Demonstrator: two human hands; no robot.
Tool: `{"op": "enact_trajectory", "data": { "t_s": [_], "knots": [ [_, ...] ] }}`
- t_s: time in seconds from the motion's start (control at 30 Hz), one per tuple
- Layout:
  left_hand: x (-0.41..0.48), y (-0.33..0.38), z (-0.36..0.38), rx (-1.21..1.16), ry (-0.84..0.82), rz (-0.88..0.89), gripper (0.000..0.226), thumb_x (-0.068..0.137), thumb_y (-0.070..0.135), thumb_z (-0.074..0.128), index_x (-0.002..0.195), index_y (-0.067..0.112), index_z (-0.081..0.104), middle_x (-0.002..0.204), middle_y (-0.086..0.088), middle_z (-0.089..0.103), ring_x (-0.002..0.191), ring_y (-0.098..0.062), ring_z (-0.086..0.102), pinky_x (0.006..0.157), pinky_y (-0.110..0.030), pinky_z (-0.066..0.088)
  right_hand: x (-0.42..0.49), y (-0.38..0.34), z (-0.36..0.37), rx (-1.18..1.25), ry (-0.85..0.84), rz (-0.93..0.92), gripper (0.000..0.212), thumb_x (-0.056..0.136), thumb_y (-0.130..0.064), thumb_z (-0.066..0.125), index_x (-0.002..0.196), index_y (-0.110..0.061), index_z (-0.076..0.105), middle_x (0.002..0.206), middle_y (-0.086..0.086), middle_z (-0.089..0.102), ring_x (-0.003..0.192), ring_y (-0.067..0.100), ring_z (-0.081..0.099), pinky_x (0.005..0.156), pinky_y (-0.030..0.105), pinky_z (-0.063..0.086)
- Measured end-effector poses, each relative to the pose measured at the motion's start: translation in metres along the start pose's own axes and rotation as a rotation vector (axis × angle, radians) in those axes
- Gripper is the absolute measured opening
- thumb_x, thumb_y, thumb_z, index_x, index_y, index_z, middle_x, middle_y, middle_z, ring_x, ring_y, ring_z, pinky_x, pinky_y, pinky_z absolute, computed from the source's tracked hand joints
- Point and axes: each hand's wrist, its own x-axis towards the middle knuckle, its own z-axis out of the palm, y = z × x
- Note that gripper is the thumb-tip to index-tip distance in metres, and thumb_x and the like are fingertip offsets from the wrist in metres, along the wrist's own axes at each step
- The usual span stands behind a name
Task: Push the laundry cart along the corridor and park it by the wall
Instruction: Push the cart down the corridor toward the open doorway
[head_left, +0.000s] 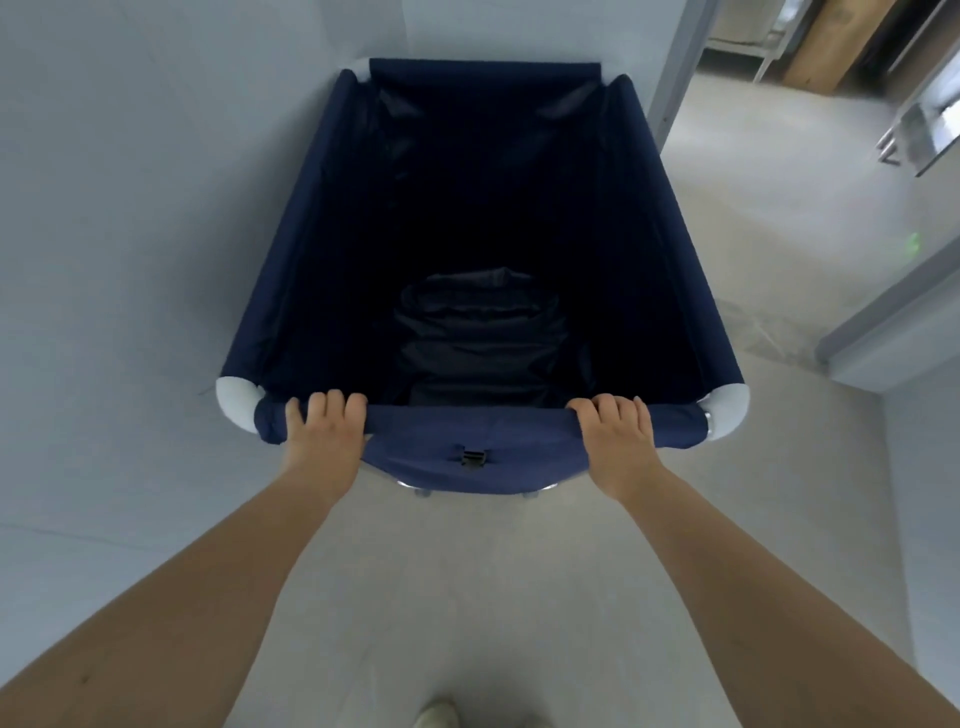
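Head view: a laundry cart (322, 223) fills the centre, a deep rectangular bin of dark navy woven cloth slung over a frame with rounded white plastic corners (235, 401). Its left side runs close along the pale, smooth wall (130, 208) at 9 o'clock, its far end near a corner at 12 o'clock. The left hand (321, 426) has its grip closed over the cloth-covered near rail (467, 418), fingers curled inward; the right hand (615, 434) clamps the same rail likewise, well apart from the left. A small black buckle (471, 460) sits between them, lower down. Crumpled dark fabric (478, 332) lies inside. At 2 o'clock a doorway (675, 78) opens onto grey matte floor (467, 597).
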Motion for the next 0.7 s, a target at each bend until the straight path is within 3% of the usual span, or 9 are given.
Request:
{"op": "enact_trajectory", "data": {
  "t_s": [0.1,0.27,0.7],
  "knots": [
    [0.005,0.001,-0.001,0.015,-0.049,-0.048,0.039,0.093,0.029,0.048,0.125,0.009,0.039,0.116,-0.012,0.049,0.112,-0.031,0.044,0.110,-0.053,0.024,0.002,0.000,0.004,-0.004,-0.006,-0.017,0.078,0.069,-0.005,0.064,0.136,-0.022,0.028,0.130,0.005,0.040,0.127,0.028,0.031,0.117,0.045,0.006],
    [0.028,0.003,-0.005,-0.004,-0.022,-0.066,0.039,0.095,0.030,0.044,0.127,0.012,0.034,0.122,-0.010,0.046,0.116,-0.029,0.040,0.112,-0.050,0.022,0.023,0.004,-0.003,0.036,-0.020,-0.017,0.073,0.074,-0.003,0.060,0.136,-0.023,0.027,0.130,0.003,0.040,0.128,0.027,0.030,0.117,0.044,0.006],
    [0.050,-0.011,-0.002,-0.056,0.018,-0.049,0.040,0.091,0.024,0.053,0.125,0.005,0.044,0.117,-0.018,0.051,0.113,-0.037,0.044,0.110,-0.055,0.019,0.040,-0.006,-0.004,0.008,0.013,-0.027,0.079,0.072,-0.004,0.065,0.138,-0.020,0.024,0.134,0.004,0.038,0.129,0.028,0.031,0.117,0.045,0.008]
  ]
}}
